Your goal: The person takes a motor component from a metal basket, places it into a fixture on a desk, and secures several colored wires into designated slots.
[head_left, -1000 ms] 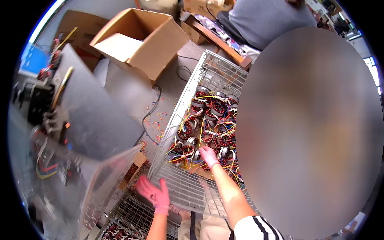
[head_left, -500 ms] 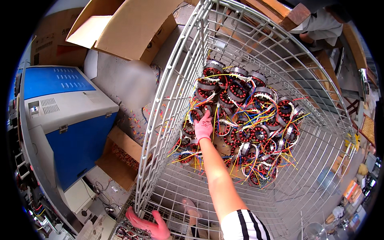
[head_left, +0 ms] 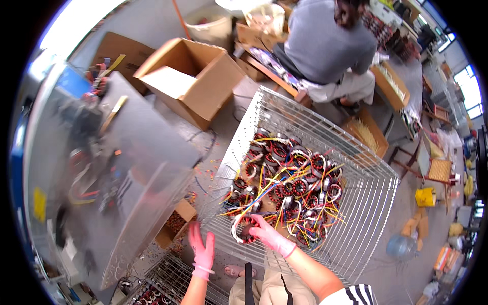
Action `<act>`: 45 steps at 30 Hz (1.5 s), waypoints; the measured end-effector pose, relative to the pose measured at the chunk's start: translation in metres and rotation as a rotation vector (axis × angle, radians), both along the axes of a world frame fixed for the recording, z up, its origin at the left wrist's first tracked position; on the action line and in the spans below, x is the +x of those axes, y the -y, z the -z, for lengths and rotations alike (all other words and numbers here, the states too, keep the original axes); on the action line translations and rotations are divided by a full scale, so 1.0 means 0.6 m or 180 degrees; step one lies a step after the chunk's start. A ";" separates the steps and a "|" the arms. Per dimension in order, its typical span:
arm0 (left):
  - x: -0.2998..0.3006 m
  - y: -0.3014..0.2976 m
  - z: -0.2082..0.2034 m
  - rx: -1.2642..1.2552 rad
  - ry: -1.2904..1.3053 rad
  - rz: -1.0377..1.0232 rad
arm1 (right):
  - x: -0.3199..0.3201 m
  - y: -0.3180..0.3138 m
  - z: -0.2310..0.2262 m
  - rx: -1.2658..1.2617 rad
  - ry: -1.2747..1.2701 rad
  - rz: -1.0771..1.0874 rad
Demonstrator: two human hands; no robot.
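In a pink glove, my right hand [head_left: 270,236] grips a motor stator [head_left: 246,229], a ring with dark red windings. White, blue and yellow lead wires trail from it up over the pile. The hand is at the near side of a wire mesh basket [head_left: 367,216]. Inside that basket lies a heap of similar stators [head_left: 300,187] with tangled coloured leads. My left hand [head_left: 202,250], also gloved in pink, is left of the basket with thumb and fingers apart, holding nothing. Its fingertips are slightly blurred.
At left stands a workbench with a see-through panel [head_left: 147,203], blurred. A cardboard box [head_left: 216,84] sits beyond the basket, near a seated person in grey [head_left: 325,43]. Lower left, another wire basket [head_left: 165,272] holds stators. A blue water jug [head_left: 401,246] stands at right.
The view has swung, bringing the seated person and my legs into sight. My right hand has drawn back from the heap with a stator. My left hand has come up beside the basket.
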State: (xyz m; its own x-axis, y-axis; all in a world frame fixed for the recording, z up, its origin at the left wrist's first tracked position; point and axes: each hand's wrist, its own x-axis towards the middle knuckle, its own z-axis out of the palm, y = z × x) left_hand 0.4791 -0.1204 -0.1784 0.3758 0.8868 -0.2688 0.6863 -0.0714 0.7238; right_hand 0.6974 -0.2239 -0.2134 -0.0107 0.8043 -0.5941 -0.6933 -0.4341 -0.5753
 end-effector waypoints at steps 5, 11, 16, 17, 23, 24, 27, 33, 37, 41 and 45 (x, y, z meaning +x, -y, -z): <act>-0.088 0.100 -0.243 -0.1343 0.2601 -0.0293 | -0.134 0.016 -0.289 0.0484 0.1684 -0.1644; -0.304 0.188 -0.371 -0.0350 0.3258 -0.1151 | -0.386 0.042 -0.443 0.1211 0.2071 -0.1963; -0.445 0.214 -0.383 0.0913 0.3766 -0.2184 | -0.550 0.034 -0.499 0.1984 0.3336 -0.2599; -0.479 0.204 -0.386 0.0815 0.4411 -0.2555 | -0.574 0.033 -0.518 0.2062 0.3354 -0.2658; -0.648 0.149 -0.398 0.1656 0.5899 -0.3496 | -0.628 0.025 -0.585 0.2831 0.3602 -0.2435; -0.660 0.144 -0.403 0.1744 0.5964 -0.3589 | -0.623 0.016 -0.590 0.2809 0.3560 -0.2497; -0.740 0.120 -0.426 0.2032 0.5990 -0.3705 | -0.574 -0.027 -0.603 0.2836 0.3671 -0.2669; -0.810 0.173 -0.372 0.1599 0.0014 -0.3097 | -0.516 -0.161 -0.560 0.2764 0.3761 -0.2191; -0.667 0.162 -0.337 0.0725 -0.1428 -0.1234 | -0.553 -0.226 -0.551 0.2364 0.3265 -0.2441; -0.652 0.062 -0.476 0.0849 0.1213 -0.2644 | -0.612 -0.268 -0.562 0.2329 0.3520 -0.2622; -0.709 -0.059 -0.536 0.1883 0.0419 -0.3024 | -0.710 -0.300 -0.572 0.2576 0.3828 -0.2681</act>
